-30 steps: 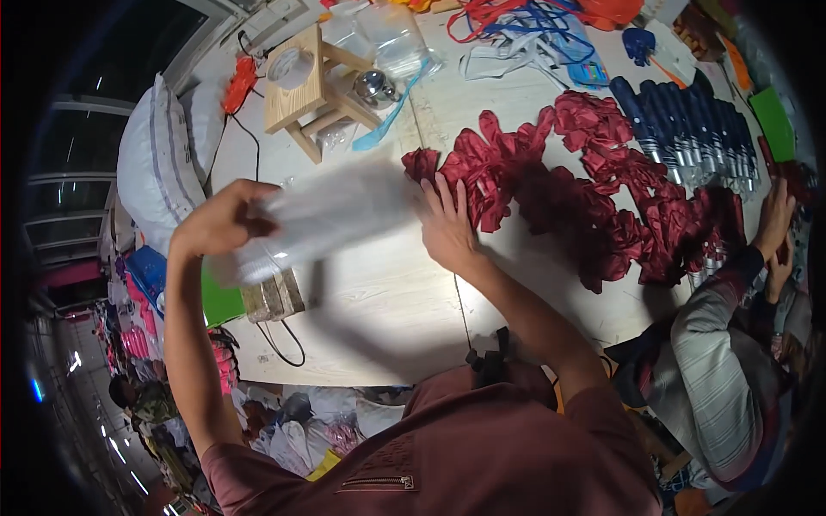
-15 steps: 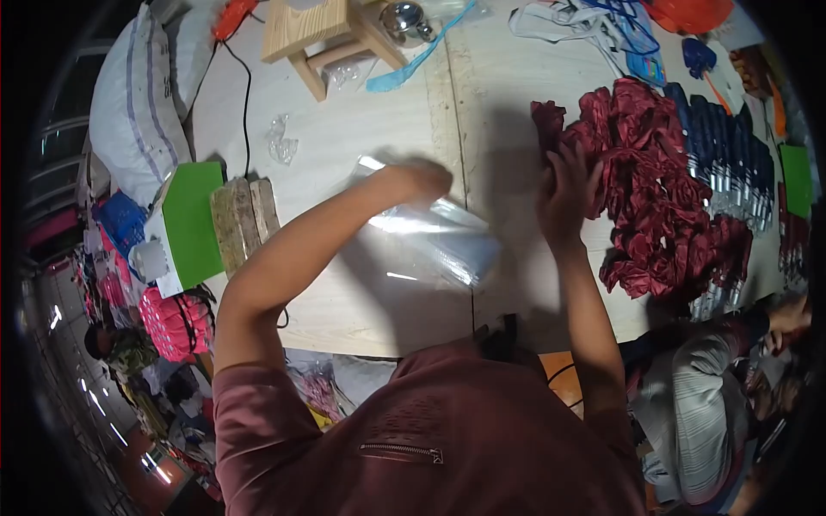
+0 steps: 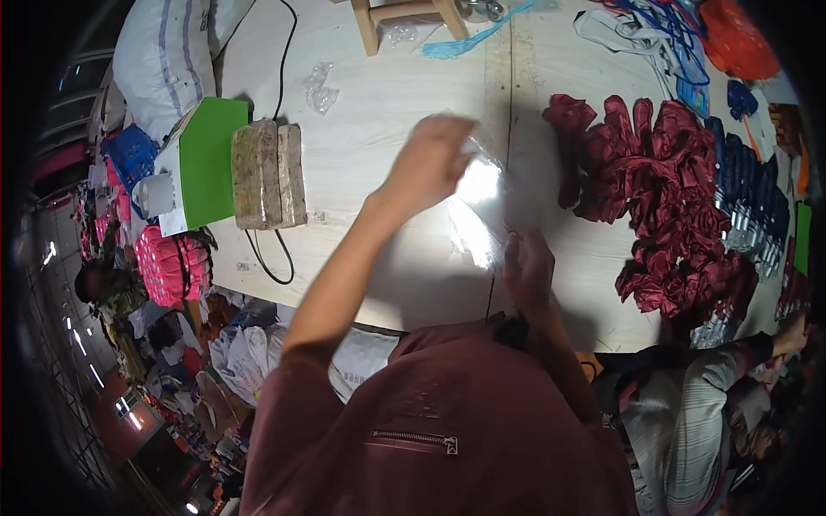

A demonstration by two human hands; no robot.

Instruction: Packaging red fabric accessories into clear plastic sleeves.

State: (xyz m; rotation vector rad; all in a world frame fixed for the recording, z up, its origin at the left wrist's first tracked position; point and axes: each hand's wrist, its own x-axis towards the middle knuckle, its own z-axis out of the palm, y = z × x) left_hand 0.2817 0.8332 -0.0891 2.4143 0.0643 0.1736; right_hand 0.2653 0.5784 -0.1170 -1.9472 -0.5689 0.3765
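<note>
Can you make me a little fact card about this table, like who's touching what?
Left hand: at the shiny clear plastic, grip unclear
Right hand: by the plastic's lower right edge
Right side: crinkly dark red bundles, navy bundles
Left side: green object, rough brown blocks
Far side: wooden stand

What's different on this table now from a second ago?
The left hand has brought the clear plastic rightward, near the table seam. The red cloth bundles, whose end crossed that seam, now lie right of it. The right hand has left them and come to the plastic's near edge; its grip is unclear. The green box, brown blocks and dark blue bundles appear unmoved.
</note>
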